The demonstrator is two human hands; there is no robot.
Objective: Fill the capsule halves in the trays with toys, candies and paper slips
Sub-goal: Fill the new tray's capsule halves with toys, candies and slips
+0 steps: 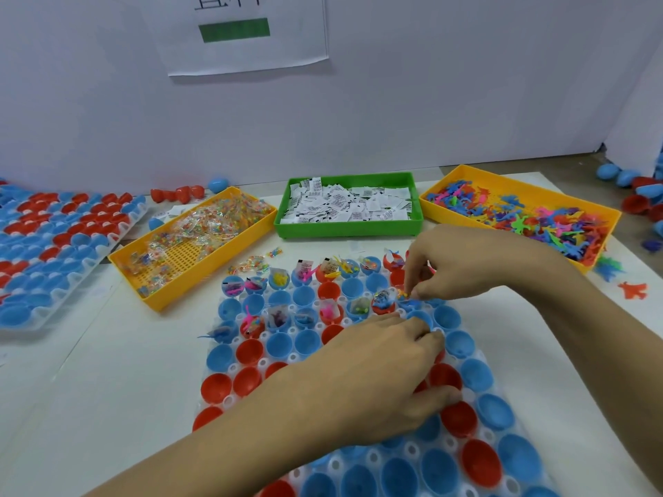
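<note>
- A pale wall (430,102) is backing a white table (107,371), with a printed sheet (247,34) hanging on the wall.
- A clear tray (229,399) is lying in the middle of the table, nearest the person, holding rows of red and blue capsule halves (247,351) with their open sides facing up.
- The halves in the far row and most of the third row are already carrying toys, candy packets and slips; the nearer rows are sitting unfilled.
- The right hand (477,263) is reaching over the far right part of the tray, its fingertips pinching a small coloured piece at a capsule half there; what kind of piece it is cannot be told.
- The left hand (380,374) is resting on the middle of the tray, fingers curled down onto the halves; whether it is gripping anything cannot be told.
- A yellow bin of candy packets (201,231) is sitting just beyond the tray to the left, with a few loose packets (251,263) lying between them.
- A green bin of paper slips (348,204) is standing behind the tray.
- A yellow bin of toys (520,213) is lying to the right, with some toys spilling over its near end.
- A second tray (53,245) of capsule halves is lying at the far left.
- Loose capsules (642,195) are lying at the right edge.
</note>
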